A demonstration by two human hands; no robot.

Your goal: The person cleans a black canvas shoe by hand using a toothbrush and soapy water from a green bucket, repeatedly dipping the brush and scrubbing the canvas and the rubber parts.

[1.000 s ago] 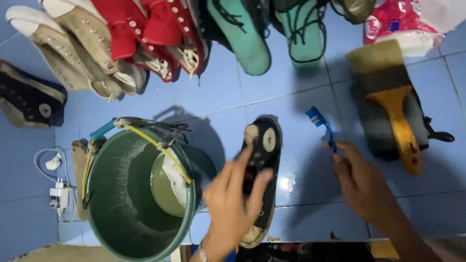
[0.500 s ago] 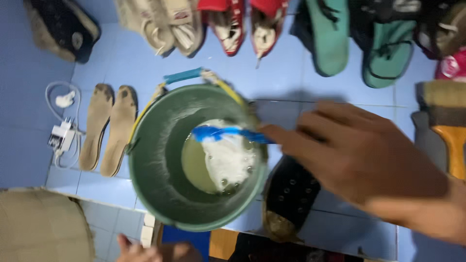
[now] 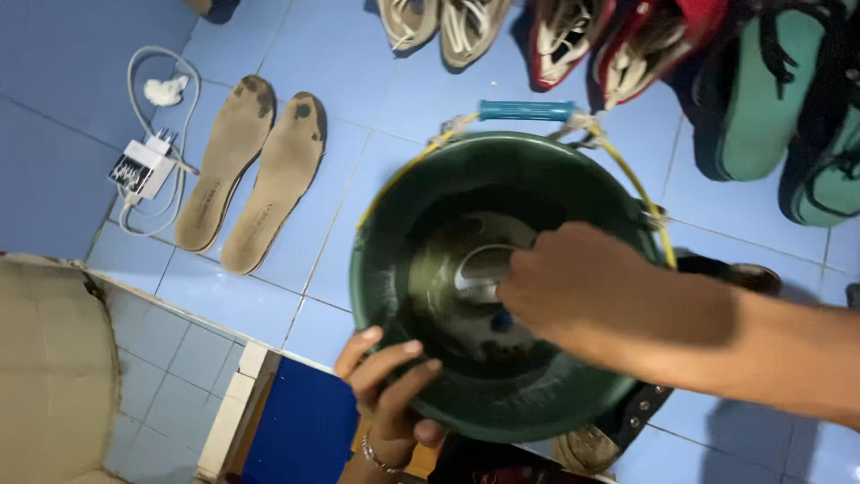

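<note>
A dark green bucket with a yellow wire handle and a blue grip stands on the blue tiled floor, with water and a pale object at its bottom. My right hand reaches down into it, closed around a blue brush of which only a small tip shows. At the bucket's near rim my left hand curls its fingers over the edge. A black shoe lies under my right forearm, mostly hidden.
Two worn beige insoles lie left of the bucket. A white power adapter with its cable sits further left. Sneakers and teal sandals line the far side. A beige surface and a blue panel are at the near left.
My right hand has gone from above the bucket down into it with the brush. My left hand now grips the bucket's near rim. The view has closed in on the bucket.
</note>
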